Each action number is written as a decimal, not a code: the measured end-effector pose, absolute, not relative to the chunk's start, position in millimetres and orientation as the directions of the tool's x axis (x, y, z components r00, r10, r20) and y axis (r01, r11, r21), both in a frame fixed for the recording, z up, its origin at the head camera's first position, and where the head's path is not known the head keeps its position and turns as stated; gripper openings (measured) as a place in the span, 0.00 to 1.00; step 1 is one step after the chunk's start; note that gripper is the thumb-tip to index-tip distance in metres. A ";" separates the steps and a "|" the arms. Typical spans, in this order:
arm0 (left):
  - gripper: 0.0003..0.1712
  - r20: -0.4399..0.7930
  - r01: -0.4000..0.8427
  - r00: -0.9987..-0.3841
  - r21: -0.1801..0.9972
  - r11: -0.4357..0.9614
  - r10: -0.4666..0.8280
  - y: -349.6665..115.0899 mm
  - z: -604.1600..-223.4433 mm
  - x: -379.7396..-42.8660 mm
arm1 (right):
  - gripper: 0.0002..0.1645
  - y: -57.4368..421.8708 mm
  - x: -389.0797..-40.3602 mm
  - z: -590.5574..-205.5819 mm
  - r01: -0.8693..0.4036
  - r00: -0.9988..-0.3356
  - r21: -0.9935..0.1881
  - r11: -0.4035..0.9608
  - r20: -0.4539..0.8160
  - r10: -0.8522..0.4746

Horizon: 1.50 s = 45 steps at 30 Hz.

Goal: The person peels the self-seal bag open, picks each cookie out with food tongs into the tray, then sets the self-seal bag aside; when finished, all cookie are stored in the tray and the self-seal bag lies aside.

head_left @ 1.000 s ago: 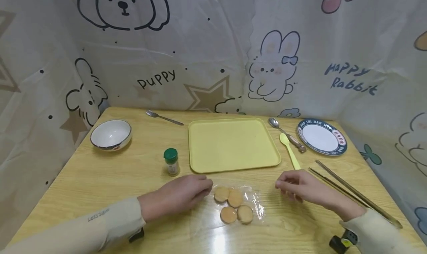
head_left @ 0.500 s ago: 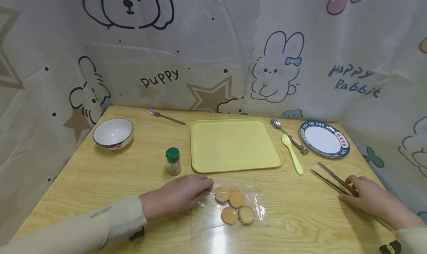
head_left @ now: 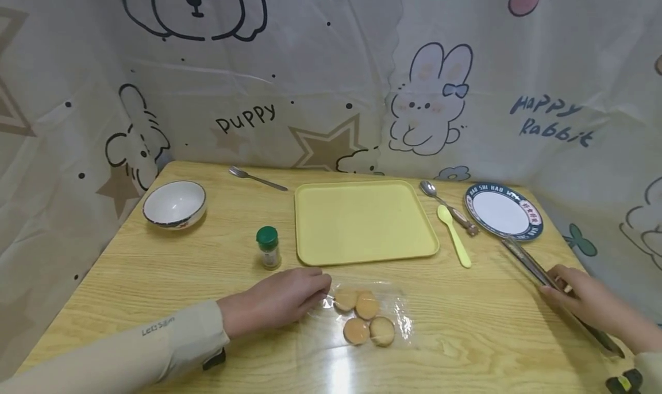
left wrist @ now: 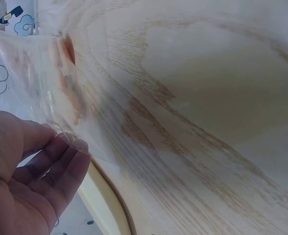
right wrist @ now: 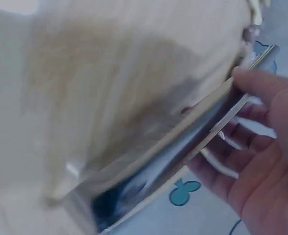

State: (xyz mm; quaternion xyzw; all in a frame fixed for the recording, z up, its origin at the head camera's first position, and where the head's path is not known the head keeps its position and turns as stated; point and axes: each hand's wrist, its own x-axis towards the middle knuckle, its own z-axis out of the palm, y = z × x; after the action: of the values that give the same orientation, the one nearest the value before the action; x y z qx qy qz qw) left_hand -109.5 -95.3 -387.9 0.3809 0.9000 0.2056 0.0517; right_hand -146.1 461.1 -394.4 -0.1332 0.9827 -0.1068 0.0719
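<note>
Several round biscuits (head_left: 364, 316) lie in a clear plastic bag (head_left: 400, 322) on the wooden table (head_left: 155, 279), near its front edge. My left hand (head_left: 320, 288) rests at the bag's left edge and pinches the plastic film (left wrist: 46, 98), as the left wrist view shows with the left hand (left wrist: 60, 139) on it. At the right side my right hand (head_left: 555, 285) grips a pair of long metal tongs (head_left: 527, 265). In the right wrist view the thumb lies on top of the tongs (right wrist: 183, 147) and the fingers (right wrist: 232, 142) curl beneath.
A yellow tray (head_left: 362, 221) sits mid-table. A white bowl (head_left: 174, 204), a green-capped jar (head_left: 268, 247) and a fork (head_left: 257, 179) are to its left. A metal spoon (head_left: 447, 207), a yellow spoon (head_left: 454, 242) and a blue-rimmed plate (head_left: 503, 211) are to its right. Printed cloth walls the table.
My right hand went from beside the bag to the table's right side and took hold of the tongs, whose far end now points at the plate. The left hand stayed put.
</note>
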 end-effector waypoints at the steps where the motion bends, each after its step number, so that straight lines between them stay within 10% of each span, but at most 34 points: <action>1: 0.06 0.065 0.664 -0.705 0.410 0.625 0.707 -95.4 -387.8 -109.6 | 0.18 458.8 -146.5 -391.2 -0.245 -0.955 -0.255 0.935 -0.106 -0.279; 18: 0.06 0.072 0.669 -0.706 0.395 0.630 0.704 -97.8 -385.7 -113.5 | 0.25 369.6 -125.4 -349.8 -0.627 -0.753 -0.319 0.710 0.016 -0.658; 24: 0.07 0.077 0.671 -0.706 0.390 0.630 0.704 -98.1 -385.7 -113.1 | 0.22 353.7 -122.4 -350.0 -0.578 -0.686 -0.533 0.618 -0.092 -0.722; 45: 0.05 0.069 0.675 -0.708 0.361 0.644 0.703 -97.5 -389.0 -110.4 | 0.14 303.4 -134.2 -371.7 -0.427 -0.558 -0.734 0.528 -0.246 -0.792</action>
State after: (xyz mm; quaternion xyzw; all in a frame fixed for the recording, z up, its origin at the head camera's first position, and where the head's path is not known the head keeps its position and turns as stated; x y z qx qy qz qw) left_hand -110.4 -97.5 -389.0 0.3801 0.9058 0.1829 0.0385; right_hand -134.2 303.4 -371.7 -0.3697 0.8246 -0.3150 0.2901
